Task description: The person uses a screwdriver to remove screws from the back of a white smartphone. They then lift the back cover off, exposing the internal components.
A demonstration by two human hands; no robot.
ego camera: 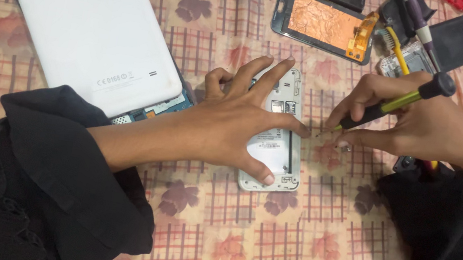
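The left hand [232, 124] lay spread, pinning the opened white phone [274, 149] to the tabletop [288, 242]. The right hand [422, 125] gripped a yellow-and-black screwdriver [397, 103], tip beside a tiny loose screw [346, 147], which a nudge could send rolling away.

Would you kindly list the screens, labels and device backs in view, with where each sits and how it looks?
White tablet back: upper left, large rounded rectangle, printed marks.
Opened phone: centre, under left hand, pale label inside.
Phone screen panel: top centre, coppery with dark frame.
Dark back cover: top right.
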